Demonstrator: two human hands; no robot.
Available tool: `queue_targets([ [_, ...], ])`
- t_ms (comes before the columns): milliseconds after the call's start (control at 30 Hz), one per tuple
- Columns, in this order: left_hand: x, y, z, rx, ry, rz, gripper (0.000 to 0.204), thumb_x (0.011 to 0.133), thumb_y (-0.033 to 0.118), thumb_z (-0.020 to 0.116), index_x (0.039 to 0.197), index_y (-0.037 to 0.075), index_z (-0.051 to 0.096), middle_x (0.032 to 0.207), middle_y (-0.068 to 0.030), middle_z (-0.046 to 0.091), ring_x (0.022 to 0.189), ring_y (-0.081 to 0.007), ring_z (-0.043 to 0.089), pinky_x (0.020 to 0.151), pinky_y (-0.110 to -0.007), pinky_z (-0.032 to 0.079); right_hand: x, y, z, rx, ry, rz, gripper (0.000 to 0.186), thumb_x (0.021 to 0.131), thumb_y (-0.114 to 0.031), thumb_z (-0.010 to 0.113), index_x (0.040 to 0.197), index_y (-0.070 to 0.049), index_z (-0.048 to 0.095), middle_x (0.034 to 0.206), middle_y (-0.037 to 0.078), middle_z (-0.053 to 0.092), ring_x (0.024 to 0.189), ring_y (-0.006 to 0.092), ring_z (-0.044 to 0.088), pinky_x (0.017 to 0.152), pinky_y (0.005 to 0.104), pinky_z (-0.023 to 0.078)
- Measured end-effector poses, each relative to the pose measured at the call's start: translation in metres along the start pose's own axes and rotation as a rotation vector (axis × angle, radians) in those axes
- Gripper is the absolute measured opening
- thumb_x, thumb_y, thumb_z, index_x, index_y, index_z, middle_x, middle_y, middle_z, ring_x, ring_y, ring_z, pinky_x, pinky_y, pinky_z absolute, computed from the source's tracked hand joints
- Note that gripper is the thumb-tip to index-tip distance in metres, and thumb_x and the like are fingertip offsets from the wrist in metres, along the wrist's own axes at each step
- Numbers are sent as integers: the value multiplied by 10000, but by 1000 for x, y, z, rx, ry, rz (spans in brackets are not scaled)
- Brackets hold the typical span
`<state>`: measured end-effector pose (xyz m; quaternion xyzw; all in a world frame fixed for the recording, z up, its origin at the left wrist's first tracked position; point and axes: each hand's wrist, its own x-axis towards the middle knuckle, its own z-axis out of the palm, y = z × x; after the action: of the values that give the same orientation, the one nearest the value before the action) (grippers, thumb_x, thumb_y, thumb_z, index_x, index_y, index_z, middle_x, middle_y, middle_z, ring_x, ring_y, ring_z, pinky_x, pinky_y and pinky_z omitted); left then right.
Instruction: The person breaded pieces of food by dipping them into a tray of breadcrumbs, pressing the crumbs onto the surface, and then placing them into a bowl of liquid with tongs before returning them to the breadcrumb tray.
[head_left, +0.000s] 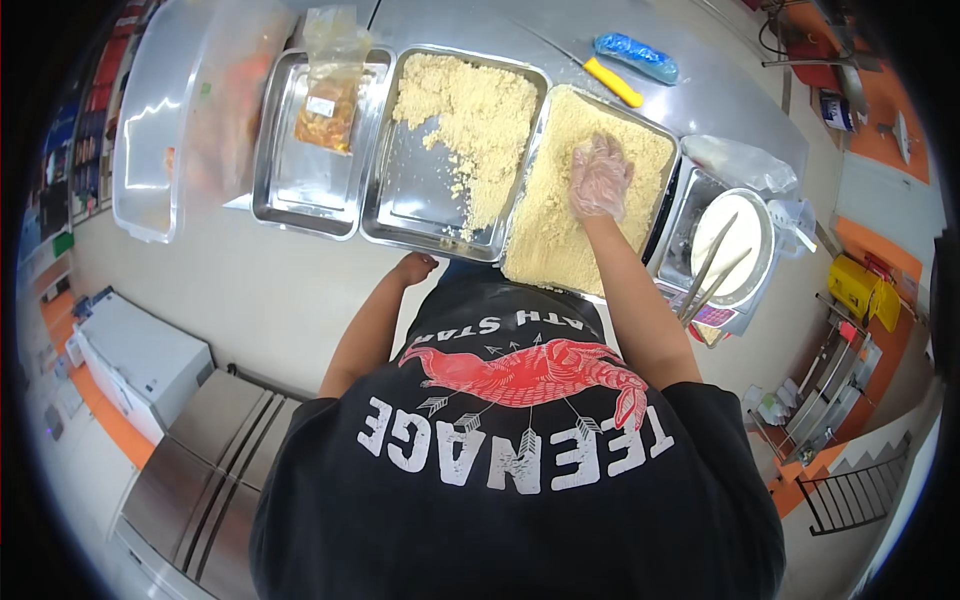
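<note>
My right hand (602,177), in a clear plastic glove, lies with its fingers stretched over pale yellow crumbs (548,245). The crumbs fill a metal tray (668,160) nearly to the rim. Bare and small in view, my left hand (415,267) is just below the near edge of the middle tray (378,222), its fingers curled in and partly hidden. I see nothing held in it. Clumps of the same crumbs (480,110) cover the far and right parts of that middle tray; bare metal shows at its near left.
A third metal tray (285,200) holds a bag of orange-brown food (327,115). Left of it stands a translucent tub (150,225). Beyond the crumbs lie a yellow-handled tool (612,82) and a blue wrapped roll (636,56). At right, metal tongs (708,268) rest across a bowl of white stuff (715,225).
</note>
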<state>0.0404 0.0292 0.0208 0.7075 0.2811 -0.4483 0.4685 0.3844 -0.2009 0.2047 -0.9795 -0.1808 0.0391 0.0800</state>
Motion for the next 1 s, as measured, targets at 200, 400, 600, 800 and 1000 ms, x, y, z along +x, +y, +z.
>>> queue_targets([
  [200,-24,0,1,153,-2,82,354,865,333,458,1013,60,630,977,-179,623,954,-355,561,868,-410,436,-7,-11,-3,-94,-15,-8,702,891,-518,283,1407,-52,185,1441,150,223,1363,241,132,1096,466,27],
  [400,-12,-7,-11,513,-114,65,383,900,366,401,1093,121,622,1140,-164,576,1036,-306,565,944,-401,409,-3,6,-4,43,-14,13,674,893,-512,283,1406,-82,208,1449,134,202,1366,235,108,1107,435,20],
  [600,-5,-15,-3,-92,61,54,259,827,220,530,914,-2,631,808,-128,648,688,-216,621,670,-330,502,-11,34,-13,-117,-11,-13,702,869,-544,340,1400,-99,232,1431,137,231,1355,247,143,1110,430,39],
  [800,-5,-48,6,580,-59,470,234,818,215,502,953,75,632,885,-125,648,833,-307,605,759,-412,483,-21,32,-12,-7,-17,3,746,850,-558,386,1388,-60,246,1418,150,260,1344,244,184,1111,419,67],
  [1000,31,-43,4,389,-53,400,291,777,165,530,1038,75,621,972,-155,628,798,-284,627,743,-383,509,3,53,-15,-125,125,-46,733,848,-553,395,1358,-37,292,1386,165,303,1323,278,221,1108,393,106],
])
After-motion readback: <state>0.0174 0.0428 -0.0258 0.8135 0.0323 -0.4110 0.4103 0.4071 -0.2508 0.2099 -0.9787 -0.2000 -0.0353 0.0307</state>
